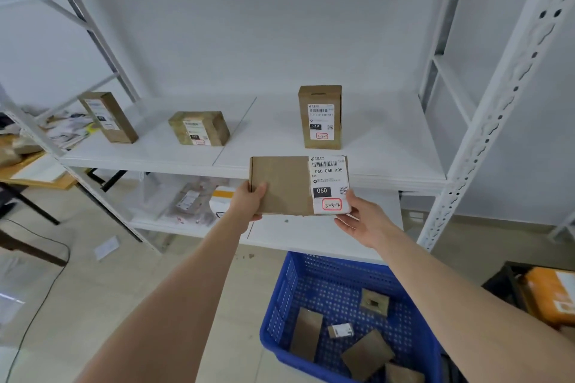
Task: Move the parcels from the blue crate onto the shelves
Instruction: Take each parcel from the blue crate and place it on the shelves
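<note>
**Head camera: one flat parcel in mid-air, more waiting in the crate**

Three parcels already stand on the white metal middle shelf (373,146). From the left they are a tall brown box leaning on its edge (109,116), a low taped brown box (199,128) and an upright brown box with a white label (320,116). I judge the task to be under way but well short of half done.

The left hand (250,200) pinches the lower left corner of a flat brown cardboard parcel (284,185), thumb on the front face and fingers behind. The right hand (357,221) takes the lower right corner, its thumb against the parcel's white shipping label (329,183) and its fingers beneath. Both grips are closed on the parcel. It hangs just in front of the middle shelf's front edge and touches no shelf.

Lower right, the blue perforated plastic crate (280,305) sits on the floor. About five small brown parcels (367,354) still lie in it, so they are left to move.

The held parcel's long axis runs left to right, roughly parallel to the shelf edge. Its broad labelled face is tipped towards the camera. The label sits at the right end and reads right way up, with "3-3-2" handwritten in a red box.
</note>
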`<control>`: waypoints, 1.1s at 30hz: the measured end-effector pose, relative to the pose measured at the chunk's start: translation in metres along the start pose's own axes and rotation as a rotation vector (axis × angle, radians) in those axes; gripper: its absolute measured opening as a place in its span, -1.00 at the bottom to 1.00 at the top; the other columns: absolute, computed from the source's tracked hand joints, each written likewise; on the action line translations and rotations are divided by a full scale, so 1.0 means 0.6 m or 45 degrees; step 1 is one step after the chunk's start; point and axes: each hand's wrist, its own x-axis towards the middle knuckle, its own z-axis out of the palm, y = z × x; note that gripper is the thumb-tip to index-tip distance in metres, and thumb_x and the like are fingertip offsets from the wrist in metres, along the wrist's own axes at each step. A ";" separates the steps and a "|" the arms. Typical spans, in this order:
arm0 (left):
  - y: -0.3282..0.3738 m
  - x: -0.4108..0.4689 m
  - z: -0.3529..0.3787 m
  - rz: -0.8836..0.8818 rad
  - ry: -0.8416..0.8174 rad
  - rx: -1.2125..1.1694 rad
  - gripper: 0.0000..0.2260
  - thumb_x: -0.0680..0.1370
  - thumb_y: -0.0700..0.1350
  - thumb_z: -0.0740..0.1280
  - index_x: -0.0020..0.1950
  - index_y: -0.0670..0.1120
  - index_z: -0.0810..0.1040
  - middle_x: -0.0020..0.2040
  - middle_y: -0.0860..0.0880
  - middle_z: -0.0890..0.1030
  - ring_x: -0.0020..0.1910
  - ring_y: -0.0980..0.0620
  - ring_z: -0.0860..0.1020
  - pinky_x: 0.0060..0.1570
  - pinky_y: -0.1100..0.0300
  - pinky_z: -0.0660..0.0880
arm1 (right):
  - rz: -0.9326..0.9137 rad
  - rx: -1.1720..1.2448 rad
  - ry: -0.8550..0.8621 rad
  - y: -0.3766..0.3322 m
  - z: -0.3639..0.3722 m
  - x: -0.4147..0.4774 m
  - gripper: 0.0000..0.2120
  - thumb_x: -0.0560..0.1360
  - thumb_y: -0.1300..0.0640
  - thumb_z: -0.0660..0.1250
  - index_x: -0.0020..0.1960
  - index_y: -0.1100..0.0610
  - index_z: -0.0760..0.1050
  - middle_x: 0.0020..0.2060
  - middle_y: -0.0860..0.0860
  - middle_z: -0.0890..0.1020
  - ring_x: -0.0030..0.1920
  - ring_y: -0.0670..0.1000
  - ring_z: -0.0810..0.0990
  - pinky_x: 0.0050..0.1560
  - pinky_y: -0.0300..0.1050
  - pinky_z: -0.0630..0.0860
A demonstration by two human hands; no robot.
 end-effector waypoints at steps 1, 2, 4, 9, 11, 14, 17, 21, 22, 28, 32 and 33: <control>0.000 0.004 -0.009 0.010 -0.002 -0.004 -0.69 0.61 -0.01 0.23 0.30 -0.14 0.40 0.07 -0.04 0.47 0.07 -0.06 0.47 0.05 -0.04 0.55 | 0.001 -0.011 -0.001 0.002 0.009 0.000 -0.83 0.58 0.09 0.29 0.05 0.20 0.50 -0.07 0.15 0.62 -0.02 0.10 0.59 0.15 0.02 0.51; 0.000 0.009 -0.019 0.022 -0.001 -0.009 -0.69 0.62 -0.02 0.22 0.31 -0.13 0.40 0.07 -0.03 0.48 0.05 -0.05 0.47 0.03 -0.01 0.54 | 0.002 -0.019 -0.001 0.004 0.018 -0.002 -0.84 0.58 0.10 0.29 0.04 0.20 0.50 -0.07 0.15 0.62 -0.02 0.10 0.59 0.17 0.03 0.51; 0.000 0.016 -0.038 0.052 0.006 -0.025 -0.70 0.62 -0.02 0.21 0.30 -0.11 0.41 0.04 -0.02 0.49 0.01 -0.02 0.46 -0.07 0.09 0.49 | -0.002 -0.037 0.019 0.008 0.038 -0.001 -0.85 0.57 0.09 0.31 0.02 0.17 0.51 -0.08 0.13 0.62 -0.01 0.10 0.59 0.17 0.03 0.50; -0.012 0.042 -0.082 0.129 -0.025 0.016 -0.69 0.62 -0.06 0.21 0.32 -0.17 0.43 0.14 -0.09 0.53 0.02 0.00 0.47 -0.03 0.16 0.38 | -0.107 -0.278 0.058 0.021 0.092 0.009 -0.82 0.52 0.00 0.37 0.04 0.08 0.52 -0.10 0.05 0.65 -0.01 0.05 0.58 0.20 0.02 0.46; -0.014 0.053 -0.100 0.141 -0.050 0.068 -0.69 0.63 -0.06 0.19 0.33 -0.16 0.42 0.12 -0.08 0.52 0.03 -0.02 0.46 -0.02 0.15 0.38 | -0.186 -0.341 0.071 0.031 0.116 0.014 -0.76 0.51 0.00 0.38 0.12 0.07 0.50 -0.09 0.02 0.66 -0.06 0.02 0.60 0.12 0.01 0.49; -0.023 0.071 -0.134 0.161 -0.076 0.175 -0.66 0.64 -0.05 0.15 0.39 -0.13 0.38 0.22 -0.10 0.51 0.14 -0.09 0.47 0.09 0.09 0.41 | -0.230 -0.365 0.092 0.052 0.157 0.021 -0.70 0.49 0.03 0.41 0.19 0.08 0.50 -0.04 0.03 0.68 -0.08 0.06 0.64 -0.06 -0.01 0.56; -0.027 0.098 -0.186 0.158 -0.049 0.294 -0.66 0.65 -0.07 0.11 0.39 -0.16 0.39 0.26 -0.14 0.51 0.23 -0.15 0.46 0.15 0.07 0.38 | -0.245 -0.351 0.090 0.071 0.206 0.033 -0.68 0.48 0.05 0.42 0.20 0.11 0.52 -0.03 0.07 0.68 -0.06 0.09 0.64 -0.08 0.00 0.57; -0.025 0.132 -0.259 0.194 0.017 0.327 -0.60 0.59 -0.07 0.26 0.40 -0.16 0.37 0.26 -0.13 0.52 0.22 -0.14 0.48 0.15 0.06 0.40 | -0.244 -0.329 0.044 0.093 0.283 0.053 -0.69 0.47 0.09 0.43 0.19 0.11 0.52 -0.02 0.09 0.68 -0.05 0.11 0.64 -0.01 0.08 0.58; -0.026 0.138 -0.276 0.206 0.024 0.306 -0.52 0.55 -0.05 0.32 0.43 -0.13 0.32 0.27 -0.10 0.51 0.23 -0.12 0.47 0.16 0.07 0.41 | -0.236 -0.336 0.029 0.097 0.303 0.059 -0.69 0.47 0.11 0.43 0.19 0.11 0.52 -0.02 0.09 0.68 -0.06 0.12 0.64 0.01 0.09 0.58; -0.041 0.192 -0.379 0.204 0.144 0.334 -0.53 0.49 -0.03 0.41 0.34 -0.14 0.40 0.20 -0.09 0.55 0.18 -0.11 0.51 0.08 0.12 0.42 | -0.273 -0.499 -0.049 0.109 0.422 0.109 -0.82 0.51 0.18 0.36 0.10 0.11 0.52 -0.11 0.03 0.66 -0.14 0.01 0.62 -0.15 -0.10 0.53; -0.050 0.236 -0.445 0.183 0.219 0.297 -0.57 0.50 -0.06 0.40 0.32 -0.15 0.40 0.16 -0.10 0.56 0.16 -0.13 0.52 0.12 0.06 0.45 | -0.329 -0.625 -0.084 0.118 0.504 0.153 -0.83 0.50 0.19 0.36 0.10 0.11 0.52 -0.07 0.03 0.65 -0.18 -0.06 0.60 -0.27 -0.21 0.44; -0.051 0.250 -0.462 0.182 0.242 0.291 -0.58 0.51 -0.07 0.39 0.31 -0.16 0.41 0.16 -0.10 0.56 0.16 -0.13 0.51 0.11 0.06 0.45 | -0.334 -0.642 -0.092 0.123 0.526 0.167 -0.84 0.50 0.19 0.37 0.08 0.11 0.52 -0.07 0.03 0.65 -0.18 -0.06 0.60 -0.27 -0.20 0.44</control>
